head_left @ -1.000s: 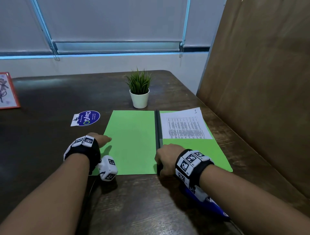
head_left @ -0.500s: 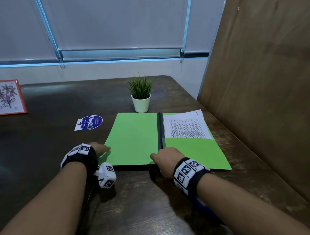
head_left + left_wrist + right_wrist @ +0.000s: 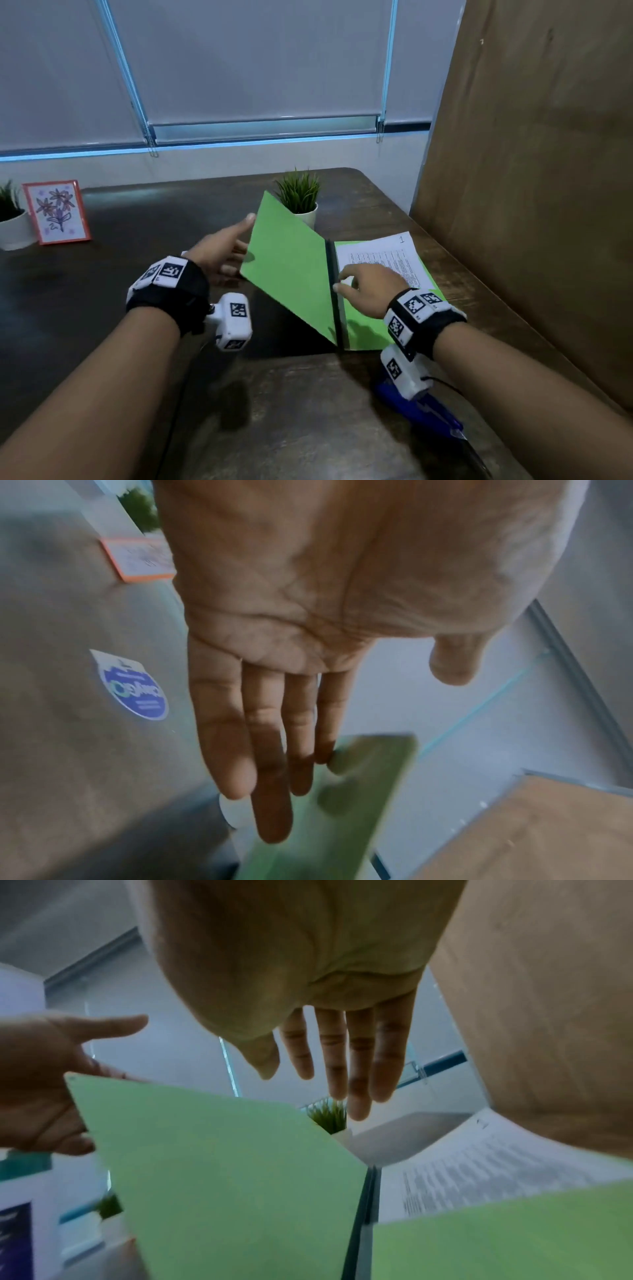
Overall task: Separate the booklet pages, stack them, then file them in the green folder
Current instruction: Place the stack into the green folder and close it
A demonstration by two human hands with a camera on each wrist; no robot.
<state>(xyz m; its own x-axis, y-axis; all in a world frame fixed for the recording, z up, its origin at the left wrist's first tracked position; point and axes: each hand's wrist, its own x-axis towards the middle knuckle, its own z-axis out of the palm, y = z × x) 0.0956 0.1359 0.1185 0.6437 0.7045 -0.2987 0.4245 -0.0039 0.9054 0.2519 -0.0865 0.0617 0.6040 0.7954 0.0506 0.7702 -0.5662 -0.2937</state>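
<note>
a person sits at a dark wooden table (image 3: 102,308), seen from a camera on their head. the green folder (image 3: 291,267) lies in front of them with its black spine (image 3: 334,291) running away from the viewer. half a second ago the folder lay fully open and flat; now its left cover is raised off the table and tilted toward the right side, so the folder is being closed.

the left hand (image 3: 219,253) is behind the raised cover, fingers (image 3: 270,764) straight and together, pushing the cover's outer face rather than gripping it. the right hand (image 3: 370,287) has moved from the near end of the spine onto the right half of the folder, fingers loosely spread and holding nothing; whether it presses the sheet or hovers just above it is unclear.

the printed pages (image 3: 387,260), marked with a handwritten 1 at the top corner, lie tucked in the right half of the folder, their lower part behind a green pocket.

this suggests the separating and stacking are done and the filing is nearly finished; only shutting the cover seems left.

a small potted plant (image 3: 299,198) stands just beyond the folder, a framed flower picture (image 3: 56,212) at far left.
</note>
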